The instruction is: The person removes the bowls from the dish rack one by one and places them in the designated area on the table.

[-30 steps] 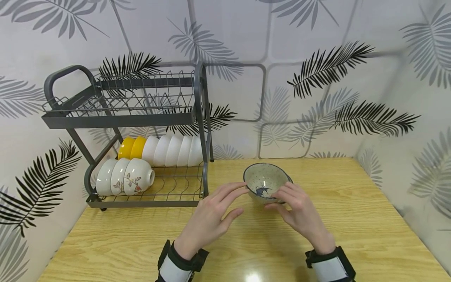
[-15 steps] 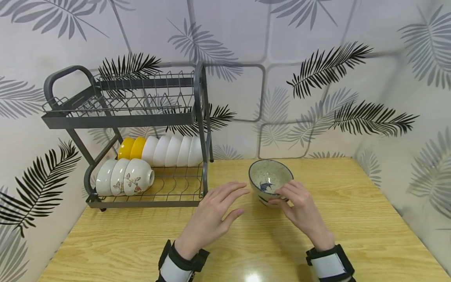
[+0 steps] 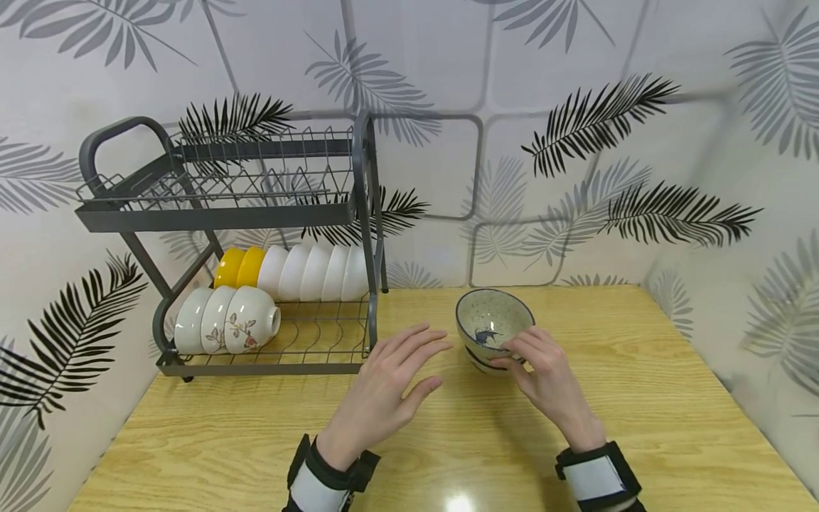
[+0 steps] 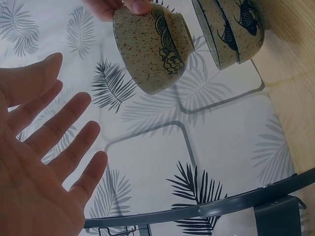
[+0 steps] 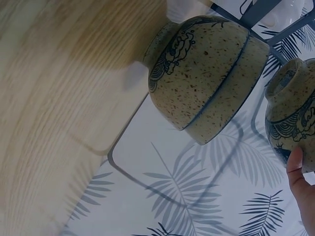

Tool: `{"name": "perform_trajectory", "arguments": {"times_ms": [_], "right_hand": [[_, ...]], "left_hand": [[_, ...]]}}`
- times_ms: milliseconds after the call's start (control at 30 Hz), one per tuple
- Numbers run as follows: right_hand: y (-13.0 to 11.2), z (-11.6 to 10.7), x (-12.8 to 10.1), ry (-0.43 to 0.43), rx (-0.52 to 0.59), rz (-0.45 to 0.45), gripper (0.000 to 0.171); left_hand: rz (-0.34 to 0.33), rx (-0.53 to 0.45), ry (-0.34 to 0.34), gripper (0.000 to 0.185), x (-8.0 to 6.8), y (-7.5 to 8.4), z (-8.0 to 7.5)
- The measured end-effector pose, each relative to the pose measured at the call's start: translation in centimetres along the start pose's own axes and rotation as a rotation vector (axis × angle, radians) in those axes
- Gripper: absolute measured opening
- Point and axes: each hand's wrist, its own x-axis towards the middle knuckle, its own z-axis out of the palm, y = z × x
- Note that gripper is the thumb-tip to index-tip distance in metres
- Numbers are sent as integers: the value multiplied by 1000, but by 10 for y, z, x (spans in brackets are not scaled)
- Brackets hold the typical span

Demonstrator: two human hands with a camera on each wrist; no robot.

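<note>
Bowl: speckled bowl [image 3: 494, 323] is held tilted just above a second stacked bowl [image 4: 231, 29] on the wooden table [image 3: 640, 398] | Right hand [image 3: 544, 377]: fingers are curled on the near rim | Left hand [image 3: 384, 391]: fingers are spread, nothing held, just beside the bowl | Surroundings: grey dish rack [image 3: 224, 213] stands left, white bowls [image 3: 316, 274], yellow bowls [image 3: 238, 267] and flowered bowls [image 3: 224, 320] are lined up on its lower tier.

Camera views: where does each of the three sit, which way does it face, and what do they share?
Head: looks forward and down at the table, dish rack, speckled bowl and both hands, left hand, right hand.
Left wrist: looks past the open left palm at the lifted bowl, pinched by fingertips.
Right wrist: looks along the tabletop at two speckled bowls; one fingertip shows.
Shared: the lifted bowl.
</note>
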Motion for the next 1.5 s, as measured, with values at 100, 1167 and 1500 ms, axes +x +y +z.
{"name": "perform_trajectory", "arguments": {"times_ms": [100,1167,1500], "right_hand": [[1,1,-1,-1,-9,10,29],[8,9,-7,-37,-53,90,23],[9,9,-9,-59,-76,112,23]], "left_hand": [[2,-1,-5,44,0,0,0],[13,4,-9,45,0,1,2],[16,11,-15,45,0,1,3]]}}
